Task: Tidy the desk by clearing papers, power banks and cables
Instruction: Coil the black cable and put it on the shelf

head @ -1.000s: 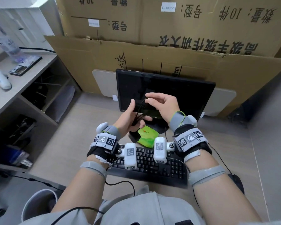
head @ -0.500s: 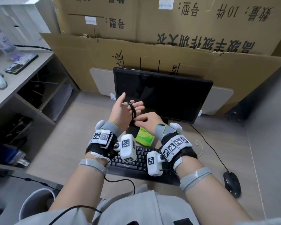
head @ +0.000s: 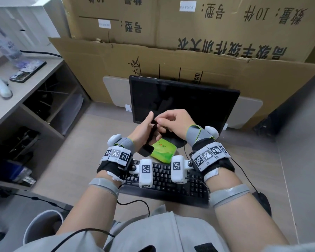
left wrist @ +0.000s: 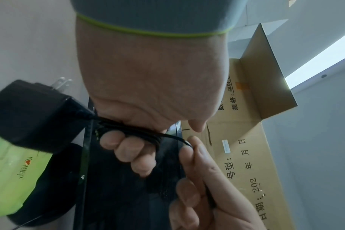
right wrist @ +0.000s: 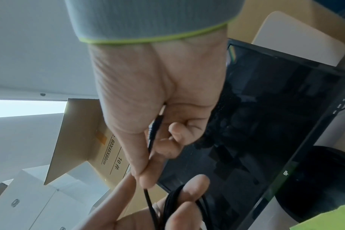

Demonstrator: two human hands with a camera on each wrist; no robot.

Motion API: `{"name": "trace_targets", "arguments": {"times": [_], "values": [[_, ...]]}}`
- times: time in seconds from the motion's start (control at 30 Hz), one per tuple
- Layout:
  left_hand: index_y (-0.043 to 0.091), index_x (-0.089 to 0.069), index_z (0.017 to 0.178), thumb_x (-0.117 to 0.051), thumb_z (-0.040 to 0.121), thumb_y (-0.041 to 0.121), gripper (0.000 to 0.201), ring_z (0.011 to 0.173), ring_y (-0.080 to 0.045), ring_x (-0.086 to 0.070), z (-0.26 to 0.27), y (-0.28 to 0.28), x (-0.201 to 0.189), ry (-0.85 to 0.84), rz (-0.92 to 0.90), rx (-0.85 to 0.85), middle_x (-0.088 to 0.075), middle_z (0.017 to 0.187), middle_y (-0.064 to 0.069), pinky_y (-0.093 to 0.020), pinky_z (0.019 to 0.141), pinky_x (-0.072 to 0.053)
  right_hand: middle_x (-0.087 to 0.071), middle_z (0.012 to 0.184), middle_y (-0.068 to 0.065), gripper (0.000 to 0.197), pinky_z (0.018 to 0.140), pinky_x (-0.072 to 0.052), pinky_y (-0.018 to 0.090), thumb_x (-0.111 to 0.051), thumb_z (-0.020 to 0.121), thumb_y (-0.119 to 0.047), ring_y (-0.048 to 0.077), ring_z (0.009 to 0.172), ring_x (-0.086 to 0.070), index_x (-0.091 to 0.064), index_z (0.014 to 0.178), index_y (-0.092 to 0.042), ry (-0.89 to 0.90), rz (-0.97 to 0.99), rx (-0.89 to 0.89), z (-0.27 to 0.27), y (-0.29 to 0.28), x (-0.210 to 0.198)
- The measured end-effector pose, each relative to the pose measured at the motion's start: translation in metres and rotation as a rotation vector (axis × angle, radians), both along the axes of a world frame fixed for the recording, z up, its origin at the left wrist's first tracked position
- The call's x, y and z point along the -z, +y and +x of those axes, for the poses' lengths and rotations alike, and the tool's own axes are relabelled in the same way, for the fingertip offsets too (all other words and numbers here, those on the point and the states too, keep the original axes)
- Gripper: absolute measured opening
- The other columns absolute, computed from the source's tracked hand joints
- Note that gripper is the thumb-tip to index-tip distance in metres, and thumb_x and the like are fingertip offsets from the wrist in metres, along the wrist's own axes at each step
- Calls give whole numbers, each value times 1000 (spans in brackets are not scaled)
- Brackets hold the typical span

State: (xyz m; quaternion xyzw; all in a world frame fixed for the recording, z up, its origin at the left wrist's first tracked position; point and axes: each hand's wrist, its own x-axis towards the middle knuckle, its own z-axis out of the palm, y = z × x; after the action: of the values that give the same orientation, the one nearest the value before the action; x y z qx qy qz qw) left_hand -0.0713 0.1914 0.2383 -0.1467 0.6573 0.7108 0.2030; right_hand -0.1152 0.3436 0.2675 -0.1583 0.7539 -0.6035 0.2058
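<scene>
A thin black cable (left wrist: 140,132) is wound in several loops round the fingers of my left hand (head: 145,130), held up in front of the monitor. Its black plug adapter (head: 145,150) hangs below that hand, with two metal prongs showing on the adapter (left wrist: 32,115) in the left wrist view. My right hand (head: 171,122) pinches the cable's free end (right wrist: 155,132) between thumb and forefinger, close against the left hand's fingertips. The cable coil (right wrist: 173,205) shows at the bottom of the right wrist view.
A black monitor (head: 184,104) stands behind the hands, a green tissue pack (head: 164,151) and black keyboard (head: 167,180) lie below them. A mouse (head: 262,202) sits right. Shelving (head: 25,99) is at left, cardboard boxes (head: 189,51) behind, a white bin (head: 42,226) lower left.
My right hand rose from below the left hand's fingers to their top, carrying the cable end. The loops stay on the left hand, and the adapter still hangs beneath it.
</scene>
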Motion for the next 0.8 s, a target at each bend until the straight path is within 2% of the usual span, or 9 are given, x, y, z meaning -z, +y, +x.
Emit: {"name": "trace_targets", "arguments": {"times": [0.07,0.13,0.23,0.33,0.4,0.5,0.63,0.7,0.8], "values": [[8,-65,79,-21,95,70,77,48,-16,-31,1,0,-1,-16,24,9,-46,60,-8,-28,46,-18,-75,75,1,7,65,-48,18,-70,85,-19,8,71,-70,-76,88,-20,46,13,107,-7,3,8],[7,-61,83,-22,101,55,65,44,-15,-27,2,0,-6,14,44,-7,-40,49,-2,-30,49,-13,-76,76,-3,5,68,-48,20,-72,82,-26,4,72,-69,-76,84,-25,71,43,188,-11,7,17],[11,-60,80,-34,103,38,44,46,-14,-22,3,-2,-11,76,84,-72,-34,47,2,-27,47,-14,-75,79,-9,7,74,-54,29,-72,80,-32,3,75,-67,-77,85,-28,57,86,222,-8,9,31],[13,-58,80,-36,103,35,38,52,-17,-12,4,-5,-11,119,153,-100,-31,49,2,-25,46,-12,-73,78,-13,9,71,-49,23,-71,85,-28,-1,74,-63,-76,91,-26,1,92,161,1,6,33],[13,-57,80,-35,104,35,38,52,-17,-12,5,-7,-12,152,195,-126,-33,48,3,-25,47,-12,-72,82,-7,12,70,-50,23,-69,87,-20,5,78,-64,-76,97,-21,-22,53,129,6,2,30],[13,-55,84,-36,105,35,36,47,-11,-22,5,-10,-14,169,229,-170,-36,49,4,-19,45,-21,-71,90,5,21,71,-55,22,-65,90,-11,12,82,-63,-73,109,-11,-67,-18,94,10,-3,21],[11,-53,85,-35,106,33,35,42,-8,-27,7,-12,-19,177,293,-170,-38,49,4,-15,44,-27,-72,88,9,22,87,-55,42,-72,86,-19,17,82,-62,-71,107,-13,-129,-52,66,12,-8,18],[12,-53,84,-35,106,33,35,42,-7,-27,9,-11,-21,177,287,-151,-38,49,4,-14,44,-30,-71,86,16,26,89,-56,47,-74,85,-21,22,81,-64,-67,107,-8,-150,-51,83,13,-11,19],[12,-55,84,-37,106,32,35,44,-7,-31,11,-9,-21,171,277,-168,-41,53,3,-13,45,-33,-71,96,24,28,86,-57,49,-73,86,-18,27,81,-67,-62,107,-3,-155,-82,122,17,-13,21]]}}
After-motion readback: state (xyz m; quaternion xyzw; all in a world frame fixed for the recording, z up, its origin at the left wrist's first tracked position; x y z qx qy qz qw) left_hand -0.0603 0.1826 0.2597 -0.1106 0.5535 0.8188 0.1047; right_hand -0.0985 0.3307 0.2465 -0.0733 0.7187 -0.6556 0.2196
